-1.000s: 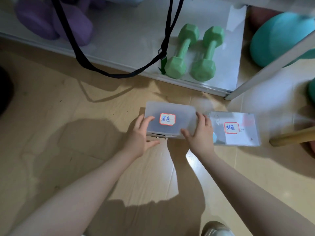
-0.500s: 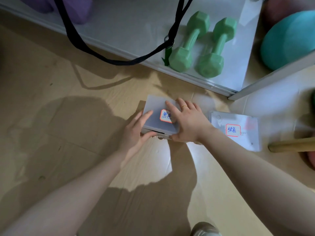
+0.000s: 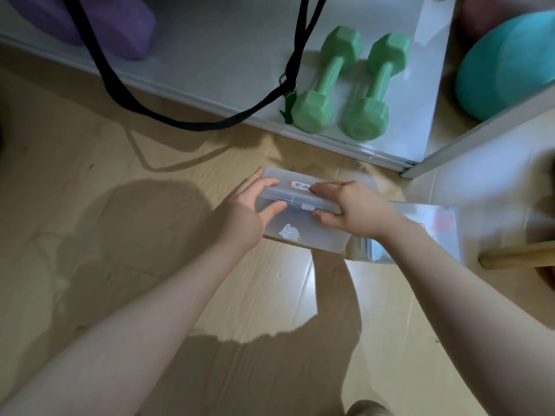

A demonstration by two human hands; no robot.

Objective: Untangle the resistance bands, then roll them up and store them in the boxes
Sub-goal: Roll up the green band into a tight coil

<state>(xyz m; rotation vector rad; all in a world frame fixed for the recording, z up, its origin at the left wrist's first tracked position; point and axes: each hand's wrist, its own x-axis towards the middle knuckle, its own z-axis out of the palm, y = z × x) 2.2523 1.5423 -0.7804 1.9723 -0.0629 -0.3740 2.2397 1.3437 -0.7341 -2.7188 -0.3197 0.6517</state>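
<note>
Gripping box [image 3: 295, 205] at both ends: left hand [image 3: 243, 214] and right hand [image 3: 357, 213] fingers pinching lid seam. Light, stiff, slippery plastic; band [image 3: 99, 73] hanging untouched.

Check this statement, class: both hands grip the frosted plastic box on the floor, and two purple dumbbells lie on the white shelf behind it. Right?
Not quite. The head view shows the two dumbbells are green, not purple. Both hands, left hand and right hand, do grip the frosted box.

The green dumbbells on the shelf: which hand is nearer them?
Right. The right hand, gripping the labelled box, sits almost directly below the green dumbbells; the left hand is further left.
</note>
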